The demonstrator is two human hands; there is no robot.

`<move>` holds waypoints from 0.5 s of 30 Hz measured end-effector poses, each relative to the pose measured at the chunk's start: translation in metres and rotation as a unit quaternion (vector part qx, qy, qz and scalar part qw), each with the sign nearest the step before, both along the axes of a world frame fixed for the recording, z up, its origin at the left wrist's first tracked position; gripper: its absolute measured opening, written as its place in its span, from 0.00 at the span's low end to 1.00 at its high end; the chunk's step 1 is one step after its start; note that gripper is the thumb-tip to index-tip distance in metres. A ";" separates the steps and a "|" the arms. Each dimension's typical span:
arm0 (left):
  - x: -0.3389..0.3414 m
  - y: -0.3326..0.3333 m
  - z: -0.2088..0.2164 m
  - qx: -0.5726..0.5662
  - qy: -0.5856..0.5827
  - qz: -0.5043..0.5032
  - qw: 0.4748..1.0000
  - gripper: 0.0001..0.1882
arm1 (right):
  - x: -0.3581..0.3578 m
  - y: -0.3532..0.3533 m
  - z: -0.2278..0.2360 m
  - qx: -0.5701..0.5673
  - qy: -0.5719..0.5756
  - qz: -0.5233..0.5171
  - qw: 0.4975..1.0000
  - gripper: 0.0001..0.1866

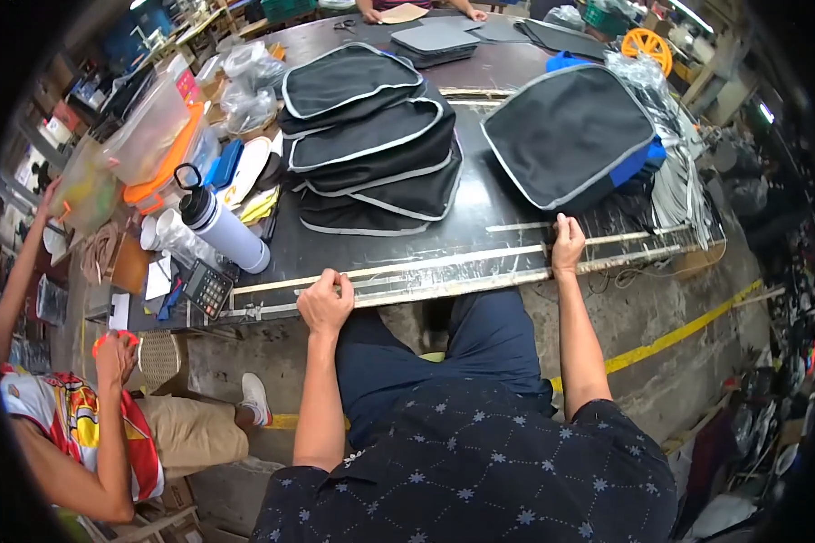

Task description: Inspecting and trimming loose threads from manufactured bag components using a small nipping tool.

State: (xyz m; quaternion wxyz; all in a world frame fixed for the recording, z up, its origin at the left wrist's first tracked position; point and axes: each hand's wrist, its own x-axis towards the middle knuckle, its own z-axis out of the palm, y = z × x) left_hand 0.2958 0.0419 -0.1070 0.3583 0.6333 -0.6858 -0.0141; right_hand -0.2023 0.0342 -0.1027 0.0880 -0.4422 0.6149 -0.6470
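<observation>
My left hand [326, 301] is at the near edge of the dark table [475, 195], fingers curled closed over the pale strips along that edge. My right hand [567, 244] is closed too, fingertips pressed together, just below the near corner of a black bag panel with grey piping [575, 136]. Whatever either hand might grip is too small or hidden to make out. Blue fabric shows under the panel's right side. Left of it sits a stack of black bag pieces with grey edging [371, 149], apart from both hands.
A lavender bottle [226, 231] and a calculator [208, 288] stand at the table's left. Behind them are clear plastic boxes with an orange lid [167, 158]. Grey strips [684, 195] hang at the right end. A co-worker [81, 407] is close on my left; another's hands [475, 14] are across the table.
</observation>
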 end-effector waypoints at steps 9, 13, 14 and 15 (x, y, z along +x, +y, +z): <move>0.000 -0.007 -0.004 -0.052 0.084 0.028 0.995 0.09 | 0.002 0.008 -0.019 0.092 0.049 -0.002 0.995 0.20; 0.003 -0.007 -0.011 -0.075 0.038 0.013 0.996 0.08 | 0.010 0.005 -0.019 0.121 0.068 0.017 0.990 0.13; 0.006 -0.004 -0.012 -0.067 0.026 0.005 0.997 0.07 | 0.014 0.005 -0.015 0.134 0.106 0.013 0.985 0.12; 0.006 -0.003 -0.011 -0.055 0.019 0.003 0.998 0.06 | 0.013 0.008 -0.016 0.162 0.122 0.005 0.979 0.11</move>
